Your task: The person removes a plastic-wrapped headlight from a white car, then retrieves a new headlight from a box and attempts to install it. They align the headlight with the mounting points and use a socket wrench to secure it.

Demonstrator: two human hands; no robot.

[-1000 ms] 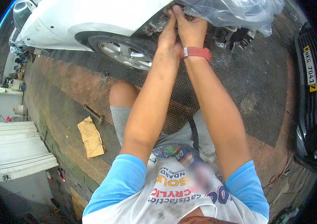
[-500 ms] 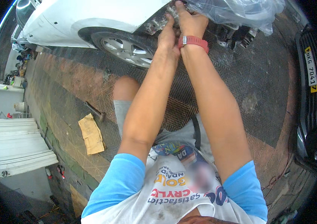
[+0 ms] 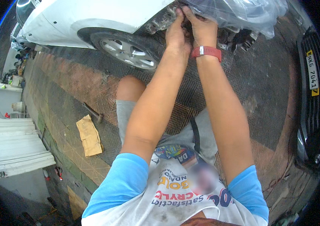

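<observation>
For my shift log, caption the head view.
Left hand and right hand together beside the wheel of a white car, near plastic sheeting.

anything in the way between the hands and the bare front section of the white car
Nothing visible: the left hand and right hand are up at the bare section. Clear plastic sheeting drapes close beyond and right of the right hand; exact contact can't be made out.

We wear a white shirt [image 3: 145, 211] with light blue short sleeves [image 3: 120, 180], its front printed in orange, red and dark blue lettering [image 3: 167, 196], with a blurred patch [image 3: 201, 179] to the right and a dark smudge [image 3: 162, 216] toward the near end; our shorts [image 3: 207, 141] are grey with a black stripe [image 3: 195, 135], and a red wristband [image 3: 211, 53] with a silvery piece circles our right wrist
</observation>
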